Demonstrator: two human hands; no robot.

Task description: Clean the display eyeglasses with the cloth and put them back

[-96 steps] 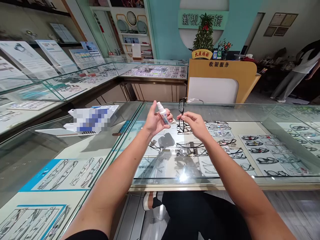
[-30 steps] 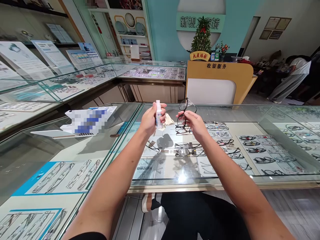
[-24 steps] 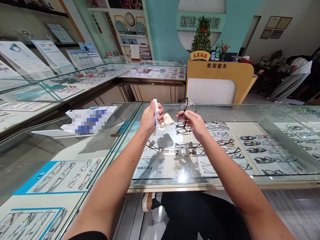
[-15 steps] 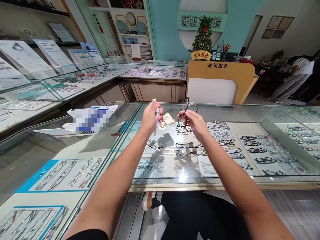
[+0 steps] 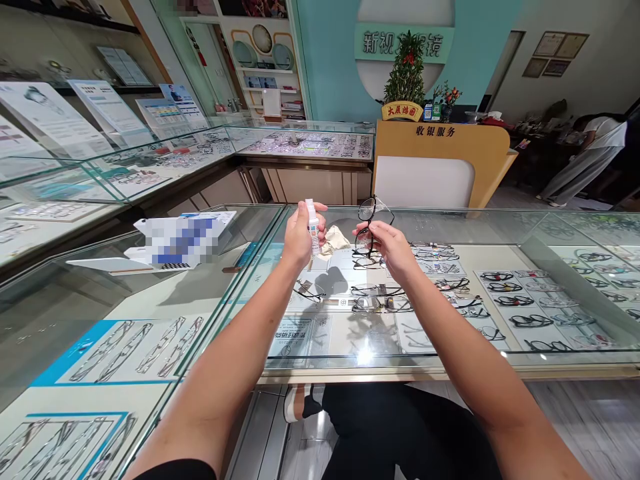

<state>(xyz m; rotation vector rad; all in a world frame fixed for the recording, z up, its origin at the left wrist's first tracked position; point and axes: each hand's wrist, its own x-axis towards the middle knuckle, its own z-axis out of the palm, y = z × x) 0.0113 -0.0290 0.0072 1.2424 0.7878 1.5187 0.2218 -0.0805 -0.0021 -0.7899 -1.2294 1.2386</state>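
Head view: left fingers (image 5: 321, 227) clasp a bottle (image 5: 313, 230); right fingers (image 5: 379, 229) pinch glasses (image 5: 368, 221). A slack pinch could drop these onto the desk (image 5: 440, 374).

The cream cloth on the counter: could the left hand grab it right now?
Probably, yes: the cream cloth shows just right of the left hand, with nothing visible blocking the way. But that hand holds the white bottle, so grasping may be awkward.
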